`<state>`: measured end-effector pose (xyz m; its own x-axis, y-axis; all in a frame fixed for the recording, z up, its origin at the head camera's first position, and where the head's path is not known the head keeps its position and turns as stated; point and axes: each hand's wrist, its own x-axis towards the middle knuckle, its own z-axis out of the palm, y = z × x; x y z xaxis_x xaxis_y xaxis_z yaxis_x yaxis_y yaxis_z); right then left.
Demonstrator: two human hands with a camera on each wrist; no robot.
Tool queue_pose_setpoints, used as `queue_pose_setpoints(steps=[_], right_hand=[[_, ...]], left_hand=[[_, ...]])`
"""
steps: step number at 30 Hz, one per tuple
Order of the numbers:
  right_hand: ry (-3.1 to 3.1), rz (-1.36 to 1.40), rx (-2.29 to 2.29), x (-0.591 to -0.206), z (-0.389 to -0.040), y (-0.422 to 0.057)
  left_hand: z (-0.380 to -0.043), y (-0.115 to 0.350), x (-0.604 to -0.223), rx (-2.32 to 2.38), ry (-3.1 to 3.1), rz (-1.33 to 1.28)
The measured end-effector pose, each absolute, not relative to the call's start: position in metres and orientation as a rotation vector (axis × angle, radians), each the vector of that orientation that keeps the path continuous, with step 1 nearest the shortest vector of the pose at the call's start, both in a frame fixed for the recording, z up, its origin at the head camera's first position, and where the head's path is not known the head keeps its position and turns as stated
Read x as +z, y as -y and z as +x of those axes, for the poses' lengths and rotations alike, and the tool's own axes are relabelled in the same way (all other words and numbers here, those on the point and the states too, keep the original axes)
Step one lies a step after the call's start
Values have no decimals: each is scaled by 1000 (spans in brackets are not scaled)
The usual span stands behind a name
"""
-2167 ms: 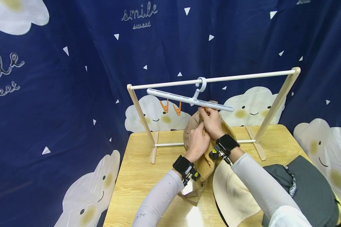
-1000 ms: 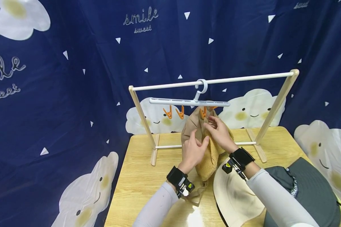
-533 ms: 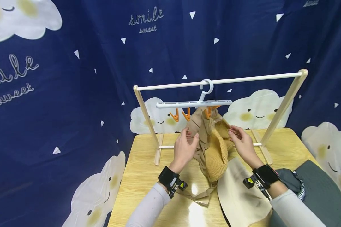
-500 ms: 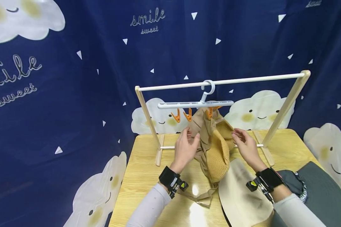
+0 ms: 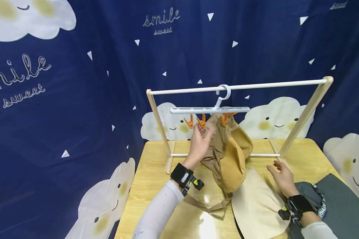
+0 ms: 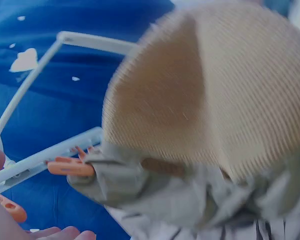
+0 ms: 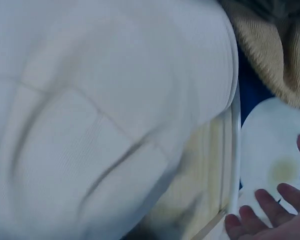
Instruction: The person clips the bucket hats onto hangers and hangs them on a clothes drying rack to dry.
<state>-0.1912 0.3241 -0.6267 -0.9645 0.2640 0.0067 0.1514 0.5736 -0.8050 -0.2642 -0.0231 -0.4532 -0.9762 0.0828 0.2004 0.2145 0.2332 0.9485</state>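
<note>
The tan-and-mustard hat point(image 5: 234, 166) hangs under the right-hand half of the pale hanger point(image 5: 194, 110), caught at its top by two orange clips point(image 5: 224, 120); its ribbed mustard part sags lowest, and a tan strap point(image 5: 210, 209) trails from it onto the counter point(image 5: 155, 166). The left hand point(image 5: 199, 142) is just beside the tan side of the hat, fingertips at the lower end of a bare orange clip point(image 5: 201, 121); its grip is loose, thumb and fingers apart in the left wrist view, though whether it touches that clip I cannot tell; another bare clip point(image 5: 189, 121) hangs farther left. The right hand point(image 5: 284, 177) is well apart from the hanging hat, grip released, fingers spread; near it on the counter lie a cream hat point(image 5: 257, 207) and, farther right, a dark grey hat point(image 5: 344, 202). The hanger hooks over the white rail of a wooden rack point(image 5: 275, 85); behind stands a navy curtain point(image 5: 191, 56) with smiling clouds.
</note>
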Motion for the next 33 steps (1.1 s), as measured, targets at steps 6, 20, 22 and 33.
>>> queue_pose_setpoints(steps=[6,20,22,33], right_hand=[[2737,-452,1535,-644,-191,-333],[2935,-140,1512,-653,-209,-319],[2949,-149,1483,-654,-212,-317],[2966,-140,1508,-670,-207,-315]], left_hand=[[-279,11,-444,-2000,2220,-261],[-301,3,-439,-1824,2119,-152],[-304,2,-439,-1791,2122,-129],[-317,3,-432,-1645,2135,-39]])
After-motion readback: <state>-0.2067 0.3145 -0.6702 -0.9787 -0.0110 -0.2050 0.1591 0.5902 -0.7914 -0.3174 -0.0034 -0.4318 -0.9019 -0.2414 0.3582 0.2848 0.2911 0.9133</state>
